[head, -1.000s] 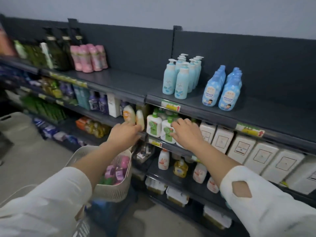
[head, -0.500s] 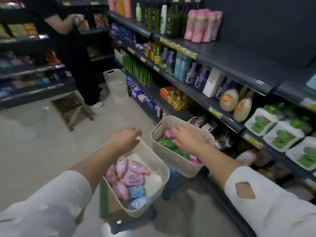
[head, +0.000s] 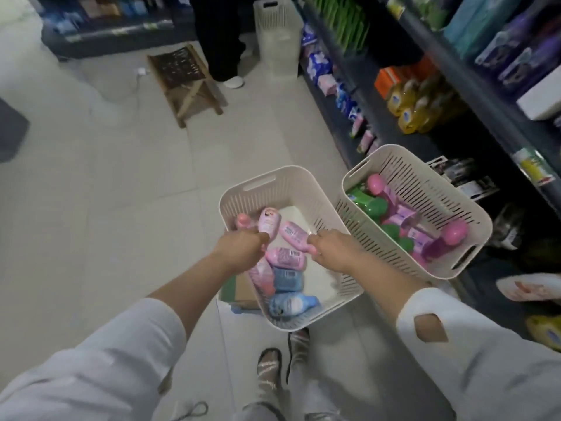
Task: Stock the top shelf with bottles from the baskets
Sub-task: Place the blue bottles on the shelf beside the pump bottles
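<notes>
Change: both hands down from shelf height 1 s ago into the near basket (head: pixel 291 189); 0.5 s ago held above the 2 baskets, empty.
Left hand (head: pixel 239 252): fingers curled round 1 pink bottle (head: pixel 269 222) at the far-left corner of the near basket.
Right hand (head: pixel 332 249): fingers closed on the near end of a 2nd pink bottle (head: pixel 293 233), about mid-basket; 0.5 s ago over the second basket (head: pixel 431 189), since brought across.
Left in near basket: 1 loose pink bottle, another partly hidden under the left wrist, 2 blue bottles (head: pixel 288 279) towards the near edge.
Second basket: just right of the first, beside the shelving (head: pixel 455 95); green bottles (head: pixel 372 206) and pink-capped ones inside, no hand on them.
Top shelf: out of view now; bare stretches on it 1 s ago.
Stage, judged: pick-up under way, 2 bottles gripped, not yet lifted clear; next, a raise and a turn back up to the top shelf.
Risk, judged: right-hand grip only at the bottle's end, so a swing or slip likely on the lift.
Also present: another person's legs (head: pixel 221 41), wooden stool (head: pixel 185 83), tall bin (head: pixel 277 34), all on the floor (head: pixel 121 208) further along the aisle.
</notes>
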Available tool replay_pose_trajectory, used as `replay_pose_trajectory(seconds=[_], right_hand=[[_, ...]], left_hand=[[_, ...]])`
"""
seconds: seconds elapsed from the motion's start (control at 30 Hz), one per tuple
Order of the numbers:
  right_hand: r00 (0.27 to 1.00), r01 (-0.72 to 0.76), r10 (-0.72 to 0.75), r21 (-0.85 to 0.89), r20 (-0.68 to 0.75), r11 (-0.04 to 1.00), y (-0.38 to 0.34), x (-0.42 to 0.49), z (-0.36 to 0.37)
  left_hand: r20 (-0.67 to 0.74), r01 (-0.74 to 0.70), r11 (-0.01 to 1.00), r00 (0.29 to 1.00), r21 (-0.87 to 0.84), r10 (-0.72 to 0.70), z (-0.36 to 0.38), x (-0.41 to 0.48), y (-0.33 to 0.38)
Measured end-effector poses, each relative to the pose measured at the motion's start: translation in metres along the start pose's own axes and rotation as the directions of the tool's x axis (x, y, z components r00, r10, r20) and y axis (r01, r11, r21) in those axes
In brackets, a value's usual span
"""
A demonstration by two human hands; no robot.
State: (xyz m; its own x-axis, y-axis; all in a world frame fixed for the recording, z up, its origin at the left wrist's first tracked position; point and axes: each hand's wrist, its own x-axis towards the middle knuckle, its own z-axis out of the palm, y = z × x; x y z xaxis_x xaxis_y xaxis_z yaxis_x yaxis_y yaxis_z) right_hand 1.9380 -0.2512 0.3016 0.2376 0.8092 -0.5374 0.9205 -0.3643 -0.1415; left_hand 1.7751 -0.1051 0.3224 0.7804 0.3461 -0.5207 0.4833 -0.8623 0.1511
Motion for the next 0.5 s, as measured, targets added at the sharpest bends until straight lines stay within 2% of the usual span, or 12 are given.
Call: replay_pose_trajectory(seconds=[0.17, 0.3, 0.5], right_hand=[[0.988, 0.067, -0.072, 0.037, 0.133, 0.997, 0.005, 0.029, 0.051], [0.974, 0.044, -0.067, 0.111, 0.215, 0.993, 0.011, 0.043, 0.090], [0.970, 0.077, -0.104, 0.128, 0.219, 0.989, 0.004, 0.071, 0.126]], left_hand=[[0.069, -0.034, 0.999, 0.997, 0.008, 0.033, 0.039, 0.028, 0.016], [0.112, -0.030, 1.000, 0.993, -0.008, 0.031, 0.063, 0.050, 0.027], [0.222, -0.046, 0.992, 0.975, 0.122, 0.018, 0.090, 0.074, 0.017]])
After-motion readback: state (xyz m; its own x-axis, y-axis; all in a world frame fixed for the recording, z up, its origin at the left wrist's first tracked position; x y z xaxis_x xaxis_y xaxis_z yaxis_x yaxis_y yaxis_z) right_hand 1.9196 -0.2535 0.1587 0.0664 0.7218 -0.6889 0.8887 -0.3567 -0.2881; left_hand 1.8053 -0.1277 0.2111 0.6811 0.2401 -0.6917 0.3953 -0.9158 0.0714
